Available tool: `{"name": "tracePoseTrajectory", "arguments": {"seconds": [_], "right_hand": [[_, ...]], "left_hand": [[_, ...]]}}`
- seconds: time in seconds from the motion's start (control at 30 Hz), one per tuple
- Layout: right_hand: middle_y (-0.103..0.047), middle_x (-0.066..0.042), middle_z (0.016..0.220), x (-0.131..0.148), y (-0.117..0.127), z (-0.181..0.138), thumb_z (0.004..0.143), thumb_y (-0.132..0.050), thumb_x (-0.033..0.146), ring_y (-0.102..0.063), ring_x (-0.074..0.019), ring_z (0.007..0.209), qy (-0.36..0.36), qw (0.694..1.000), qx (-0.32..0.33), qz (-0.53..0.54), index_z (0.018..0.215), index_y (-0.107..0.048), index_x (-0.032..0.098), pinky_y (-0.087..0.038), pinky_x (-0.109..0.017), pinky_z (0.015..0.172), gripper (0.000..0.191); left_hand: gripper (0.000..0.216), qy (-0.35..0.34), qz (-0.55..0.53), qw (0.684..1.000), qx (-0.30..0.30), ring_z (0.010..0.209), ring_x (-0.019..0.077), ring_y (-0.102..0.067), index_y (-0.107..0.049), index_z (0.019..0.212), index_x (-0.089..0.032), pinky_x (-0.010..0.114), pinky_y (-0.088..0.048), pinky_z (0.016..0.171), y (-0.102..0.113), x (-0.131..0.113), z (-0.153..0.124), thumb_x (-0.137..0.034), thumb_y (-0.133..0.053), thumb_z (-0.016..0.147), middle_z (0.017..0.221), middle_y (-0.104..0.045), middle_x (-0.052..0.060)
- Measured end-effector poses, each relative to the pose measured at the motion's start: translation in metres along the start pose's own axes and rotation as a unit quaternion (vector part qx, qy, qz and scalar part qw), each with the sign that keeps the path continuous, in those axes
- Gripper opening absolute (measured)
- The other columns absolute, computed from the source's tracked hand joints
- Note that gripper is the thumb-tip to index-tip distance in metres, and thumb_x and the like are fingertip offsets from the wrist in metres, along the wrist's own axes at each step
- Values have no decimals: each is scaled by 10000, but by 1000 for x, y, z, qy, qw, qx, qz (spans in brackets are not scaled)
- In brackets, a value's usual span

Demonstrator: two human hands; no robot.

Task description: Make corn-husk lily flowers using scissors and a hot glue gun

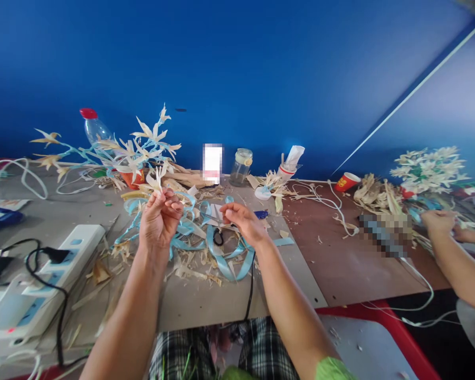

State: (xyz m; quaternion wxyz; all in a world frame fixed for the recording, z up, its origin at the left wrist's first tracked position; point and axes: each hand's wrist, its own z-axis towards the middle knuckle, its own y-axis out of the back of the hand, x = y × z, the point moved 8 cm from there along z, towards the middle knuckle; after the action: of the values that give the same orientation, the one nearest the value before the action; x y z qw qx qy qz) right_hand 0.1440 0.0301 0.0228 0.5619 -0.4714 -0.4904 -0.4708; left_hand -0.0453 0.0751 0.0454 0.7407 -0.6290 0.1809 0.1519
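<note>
My left hand (158, 215) is closed in a pinch around the base of a cream corn-husk flower (154, 180), whose petals point up. To its right, my right hand (242, 220) hovers over the table with thumb and fingers pressed together. A thin thing seems to reach left from those fingertips, but I cannot make out what it is. Light blue ribbon (221, 259) lies in loose loops beneath both hands, among husk scraps (190, 272). A black loop (219, 237) rests just below my right fingertips.
Husk flowers on blue stems (142, 142) stand in a red cup (132, 179) behind my left hand. A glass jar (241, 168) stands by the wall. The power strip (59, 279) lies at left. At right are a tipped paper cup (347, 182) and another person's hands (439, 222).
</note>
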Motion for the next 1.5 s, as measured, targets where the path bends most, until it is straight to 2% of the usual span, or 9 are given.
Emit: {"name": "tracePoseTrajectory", "arguments": {"seconds": [0.17, 0.33, 0.47, 0.67, 0.83, 0.93, 1.03, 1.13, 1.5], "right_hand": [[-636, -52, 1041, -6, -53, -19, 624, -746, 395, -586, -161, 937, -13, 959, 266, -100, 1237, -532, 226, -431, -258, 799, 672], [-626, 22, 629, -28, -59, -16, 824, -534, 379, -571, -105, 585, -56, 949, 241, -196, 1018, -651, 204, -421, -211, 593, 286], [-627, 33, 561, -29, -93, -38, 812, -550, 364, -549, -97, 499, -63, 896, 362, -250, 852, -686, 198, -382, -196, 522, 219], [-515, 35, 469, -36, -132, -56, 788, -560, 488, -421, -81, 444, -38, 814, 428, -391, 509, -556, 173, -315, -211, 471, 421], [-518, 15, 397, -30, -106, -64, 711, -566, 612, -421, -86, 384, -94, 776, 479, -400, 408, -535, 171, -294, -232, 434, 536], [-599, 11, 493, -11, -60, -42, 776, -519, 568, -502, -89, 454, -89, 861, 357, -352, 589, -639, 164, -341, -210, 483, 461], [-643, 0, 639, 0, 2, -9, 817, -495, 504, -541, -96, 553, -41, 940, 106, -321, 804, -661, 160, -383, -200, 555, 382], [-669, -24, 749, -3, 55, 5, 839, -488, 345, -586, -131, 686, -12, 929, -138, -344, 870, -662, 170, -411, -227, 662, 249], [-668, -45, 913, -24, 60, 15, 801, -510, 172, -590, -169, 881, -7, 849, -178, -497, 842, -681, 218, -417, -269, 825, 182]], "left_hand": [[180, -50, 13, 998, -20, 560, 20, -507, -588, 658, -162, 144, -462, 549, 8, -4, 5, -97, -755, 638, 721, -610, -29], [137, -134, 58, 988, -50, 566, 35, -502, -606, 679, -170, 154, -436, 527, 12, -20, 4, -87, -715, 684, 683, -612, -35], [137, -153, 86, 982, -64, 559, 40, -494, -606, 685, -165, 154, -411, 509, 14, -20, 2, -77, -711, 680, 650, -605, -32], [159, -77, 122, 988, -47, 518, 47, -490, -591, 678, -148, 161, -386, 466, 6, 19, -1, -133, -745, 643, 620, -588, -18], [163, 20, 138, 990, -31, 499, 36, -468, -580, 648, -134, 147, -372, 446, 5, 44, -3, -106, -740, 631, 626, -585, -8], [169, 66, 151, 986, -40, 492, 32, -444, -571, 629, -119, 133, -342, 415, 12, 49, -2, -103, -739, 626, 630, -577, 4], [176, 130, 157, 978, -35, 499, 34, -441, -565, 614, -102, 120, -319, 392, 17, 58, -2, -111, -741, 624, 638, -570, 17], [171, 198, 166, 966, -8, 484, 28, -428, -573, 613, -95, 112, -305, 376, 18, 69, -6, -97, -744, 610, 645, -573, 26], [186, 256, 241, 936, 20, 473, 32, -429, -586, 629, -93, 123, -311, 374, 20, 84, -16, -148, -762, 607, 638, -570, 32]]}}
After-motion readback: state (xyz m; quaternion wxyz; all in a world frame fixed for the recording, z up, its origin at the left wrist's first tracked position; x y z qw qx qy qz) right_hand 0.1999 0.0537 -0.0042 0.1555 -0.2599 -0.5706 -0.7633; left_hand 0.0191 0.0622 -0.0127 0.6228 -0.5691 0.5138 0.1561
